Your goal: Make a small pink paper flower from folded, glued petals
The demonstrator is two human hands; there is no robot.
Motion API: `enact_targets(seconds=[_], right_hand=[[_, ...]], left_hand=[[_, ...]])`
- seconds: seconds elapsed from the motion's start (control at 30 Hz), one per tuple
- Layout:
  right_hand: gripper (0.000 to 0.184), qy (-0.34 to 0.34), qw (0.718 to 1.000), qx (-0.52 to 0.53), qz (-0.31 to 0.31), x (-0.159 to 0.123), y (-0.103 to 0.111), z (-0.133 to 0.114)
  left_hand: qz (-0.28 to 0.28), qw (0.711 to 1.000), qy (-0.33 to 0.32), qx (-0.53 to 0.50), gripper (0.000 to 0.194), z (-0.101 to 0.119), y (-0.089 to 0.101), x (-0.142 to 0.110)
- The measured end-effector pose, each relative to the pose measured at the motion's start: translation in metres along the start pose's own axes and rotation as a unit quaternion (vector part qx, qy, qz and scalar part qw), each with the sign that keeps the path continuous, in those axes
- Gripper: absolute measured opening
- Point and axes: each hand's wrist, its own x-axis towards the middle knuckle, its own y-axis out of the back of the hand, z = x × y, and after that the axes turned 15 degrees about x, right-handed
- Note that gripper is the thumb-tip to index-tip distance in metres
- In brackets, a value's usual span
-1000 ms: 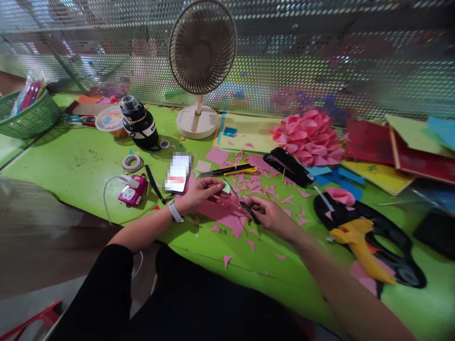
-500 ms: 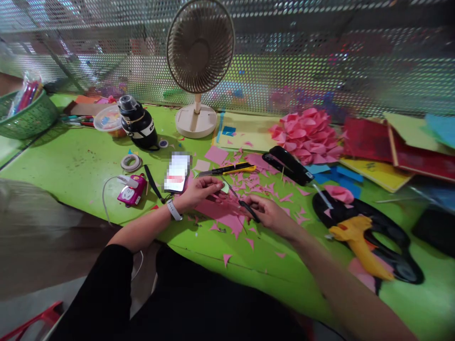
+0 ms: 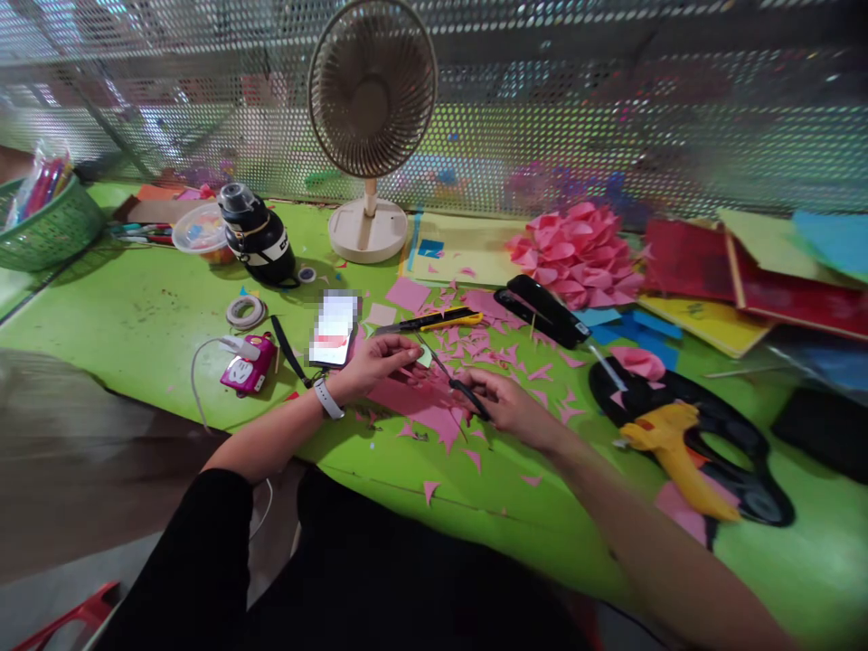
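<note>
Between thumb and fingers, my left hand [image 3: 388,361] pinches a small piece of light green paper [image 3: 425,356]. My right hand [image 3: 494,398] grips black-handled scissors [image 3: 469,398], whose blades point up and left beside the green piece. Whether the blades touch the paper is hard to tell. Under both hands lies a pink paper sheet [image 3: 417,405], and pink scraps [image 3: 467,345] are scattered around it. A yellow and black utility knife [image 3: 434,320] rests just beyond my left hand.
A phone [image 3: 334,330], a pink power adapter [image 3: 250,363] and a tape roll [image 3: 246,312] lie left. A fan [image 3: 368,235] and black bottle [image 3: 258,237] stand behind. On the right are a stapler [image 3: 544,310], a pink paper flower pile [image 3: 576,253] and a yellow glue gun [image 3: 671,452].
The view has shifted slightly, so the whole scene sits a little further left. The scissors' blades and the green paper have changed angle a little; both hands keep their holds.
</note>
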Motion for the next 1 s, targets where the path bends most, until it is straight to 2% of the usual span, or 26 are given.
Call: enact_targets(seconds=[0.43, 0.73, 1.0], right_hand=[[0.052, 0.012, 0.999, -0.023, -0.021, -0.0006, 0.0051, 0.0019], [0.052, 0.026, 0.999, -0.024, -0.020, -0.0019, 0.0034, -0.0040], [0.049, 0.036, 0.999, -0.029, -0.018, 0.0010, 0.0074, 0.0014]], left_hand=[[-0.017, 1.000, 0.009, -0.003, 0.053, 0.0032, 0.0028, -0.0001], [-0.026, 1.000, 0.010, -0.004, 0.050, 0.0020, 0.0051, 0.0007], [-0.036, 0.999, 0.009, -0.014, 0.050, 0.0012, 0.0056, 0.0023]])
